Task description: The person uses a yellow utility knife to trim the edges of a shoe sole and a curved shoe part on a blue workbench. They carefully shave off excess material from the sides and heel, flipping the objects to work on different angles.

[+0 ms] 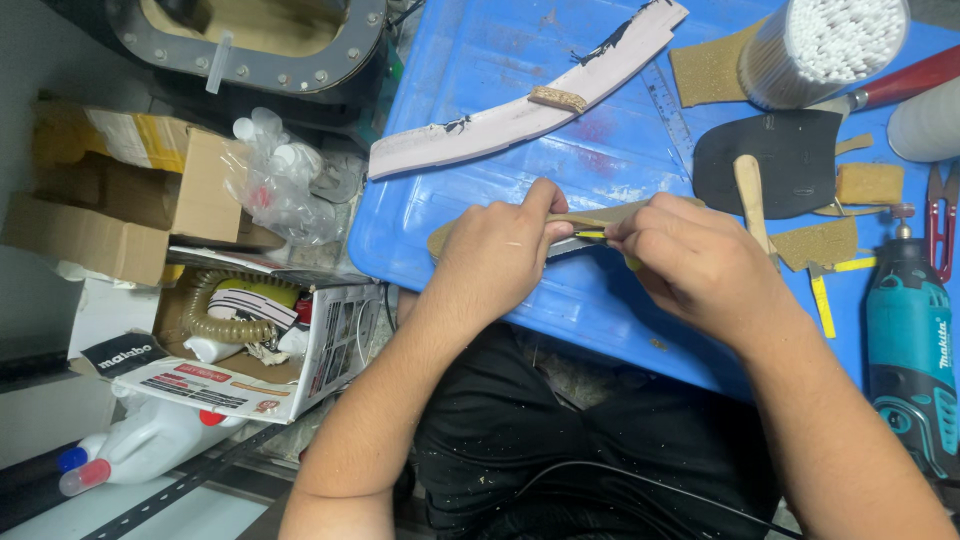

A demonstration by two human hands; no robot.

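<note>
My left hand (497,252) grips a thin tan strip of cork-like sheet (600,213), held flat above the blue plastic lid (480,60). My right hand (700,262) is closed around a small yellow-handled knife (592,236) whose blade lies along the strip's lower edge, just right of my left thumb. The strip's left end (437,243) pokes out past my left hand. Most of the knife handle is hidden in my right fist.
On the lid lie a curved pink foam piece (520,115), a black sole-shaped piece (775,160), cork scraps (868,183), a wooden stick (750,195), a cotton swab tub (825,45), red snips (940,225) and a teal rotary tool (910,350). Open cardboard boxes (240,350) stand left.
</note>
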